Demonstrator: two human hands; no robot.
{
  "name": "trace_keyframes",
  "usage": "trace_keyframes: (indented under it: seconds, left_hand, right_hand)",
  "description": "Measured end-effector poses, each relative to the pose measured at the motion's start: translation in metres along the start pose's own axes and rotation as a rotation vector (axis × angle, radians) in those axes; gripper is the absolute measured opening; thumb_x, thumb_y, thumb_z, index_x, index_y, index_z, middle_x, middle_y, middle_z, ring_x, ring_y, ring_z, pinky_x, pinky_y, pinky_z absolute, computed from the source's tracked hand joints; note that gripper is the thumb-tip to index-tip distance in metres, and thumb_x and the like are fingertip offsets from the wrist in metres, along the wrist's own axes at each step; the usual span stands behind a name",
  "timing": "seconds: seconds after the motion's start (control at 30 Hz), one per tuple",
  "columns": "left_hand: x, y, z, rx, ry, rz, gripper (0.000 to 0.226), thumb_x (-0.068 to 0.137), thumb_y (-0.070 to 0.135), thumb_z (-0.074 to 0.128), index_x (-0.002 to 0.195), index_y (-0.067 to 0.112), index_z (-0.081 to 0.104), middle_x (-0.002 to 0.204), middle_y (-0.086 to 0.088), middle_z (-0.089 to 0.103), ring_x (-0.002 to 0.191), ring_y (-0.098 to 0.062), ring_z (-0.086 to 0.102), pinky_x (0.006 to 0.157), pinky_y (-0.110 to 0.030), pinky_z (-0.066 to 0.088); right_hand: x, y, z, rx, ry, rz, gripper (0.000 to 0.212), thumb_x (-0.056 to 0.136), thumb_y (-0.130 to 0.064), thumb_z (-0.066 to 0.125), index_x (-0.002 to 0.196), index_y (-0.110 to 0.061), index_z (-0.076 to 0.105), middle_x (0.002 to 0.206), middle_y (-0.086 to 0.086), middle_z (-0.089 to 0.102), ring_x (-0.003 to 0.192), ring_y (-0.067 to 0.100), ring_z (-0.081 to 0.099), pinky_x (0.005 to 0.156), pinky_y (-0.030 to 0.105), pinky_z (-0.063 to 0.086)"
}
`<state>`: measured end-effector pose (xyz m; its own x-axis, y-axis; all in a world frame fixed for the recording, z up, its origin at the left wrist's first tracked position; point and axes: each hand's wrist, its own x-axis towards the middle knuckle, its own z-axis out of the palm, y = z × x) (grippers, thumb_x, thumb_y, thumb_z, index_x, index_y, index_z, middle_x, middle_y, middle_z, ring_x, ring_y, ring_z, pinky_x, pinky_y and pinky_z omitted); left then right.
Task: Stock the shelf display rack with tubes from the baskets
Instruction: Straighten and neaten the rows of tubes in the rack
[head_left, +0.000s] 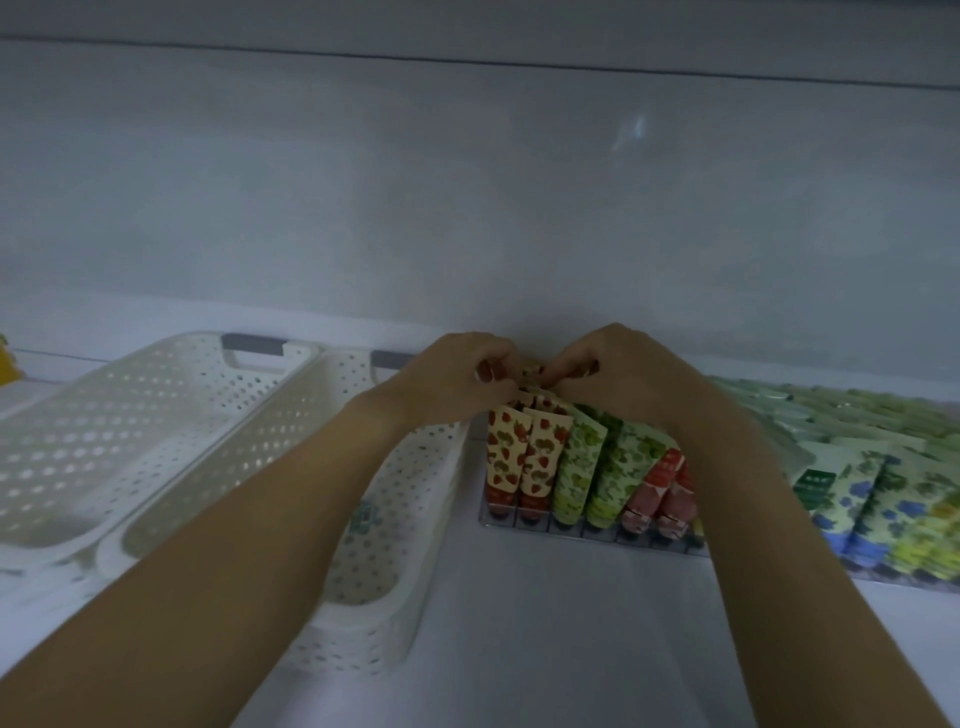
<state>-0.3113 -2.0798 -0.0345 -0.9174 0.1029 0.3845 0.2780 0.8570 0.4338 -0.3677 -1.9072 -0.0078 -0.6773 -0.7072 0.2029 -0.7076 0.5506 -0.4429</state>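
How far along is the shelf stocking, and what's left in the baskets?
Nearly done, it seems. The display rack looks full in front: strawberry tubes, green tubes, red tubes. The left hand and right hand pinch one tube behind the strawberry lanes. The left basket looks empty; the right basket shows one bluish item, perhaps the last.

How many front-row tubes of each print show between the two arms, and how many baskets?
Strawberry-print tubes: 2
Green-leaf tubes: 2
Red tubes: 2
White baskets: 2
Total: 8
Rows behind the front one are not counted.
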Motion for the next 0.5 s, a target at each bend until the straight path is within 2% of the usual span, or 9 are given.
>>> trace_keyframes:
  seconds: [0.1,0.17,0.3,0.4,0.5]
  left_hand:
    - [0.0015,-0.0016,0.0003,-0.004,-0.024,-0.007,0.009,0.084,0.009,0.058,0.087,0.006,0.066,0.081,0.005,0.060,0.070,0.004,0.051,0.062,-0.003,0.037]
    - [0.0022,-0.0032,0.0005,-0.008,-0.024,-0.014,0.010,0.084,0.009,0.057,0.086,0.006,0.066,0.081,0.006,0.060,0.069,0.004,0.052,0.061,-0.004,0.038]
    - [0.0024,-0.0051,0.0009,-0.015,-0.030,-0.005,0.008,0.084,0.008,0.057,0.082,0.010,0.065,0.078,0.009,0.059,0.066,0.008,0.052,0.061,-0.004,0.038]
    - [0.0027,-0.0048,0.0010,-0.039,-0.003,-0.007,0.007,0.082,0.008,0.058,0.083,0.010,0.064,0.079,0.009,0.056,0.068,0.005,0.051,0.062,-0.006,0.039]
    - [0.0015,-0.0022,-0.0036,-0.145,0.017,-0.003,0.006,0.080,0.006,0.059,0.076,0.010,0.061,0.074,0.009,0.054,0.062,0.003,0.048,0.058,-0.010,0.037]
  right_hand:
    - [0.0000,0.0002,0.0007,-0.001,-0.004,-0.002,0.022,0.088,-0.011,0.057,0.102,-0.018,0.072,0.091,-0.005,0.061,0.069,-0.004,0.049,0.060,0.004,0.035]
    - [0.0000,0.0001,0.0004,-0.002,-0.006,-0.001,0.022,0.088,-0.011,0.057,0.101,-0.019,0.072,0.094,-0.003,0.063,0.073,0.002,0.052,0.061,0.005,0.036]
    - [0.0017,-0.0008,0.0026,-0.030,-0.010,0.001,0.024,0.089,-0.011,0.056,0.105,-0.019,0.071,0.108,0.003,0.067,0.084,0.009,0.055,0.064,0.015,0.040]
    - [0.0009,-0.0010,0.0021,-0.051,0.014,-0.008,0.023,0.089,-0.012,0.056,0.107,-0.017,0.070,0.107,0.003,0.066,0.082,0.008,0.053,0.060,0.008,0.037]
    - [-0.0028,-0.0042,-0.0044,-0.025,0.040,-0.015,0.018,0.087,-0.016,0.059,0.102,-0.015,0.070,0.092,-0.004,0.061,0.069,-0.001,0.049,0.054,0.001,0.037]
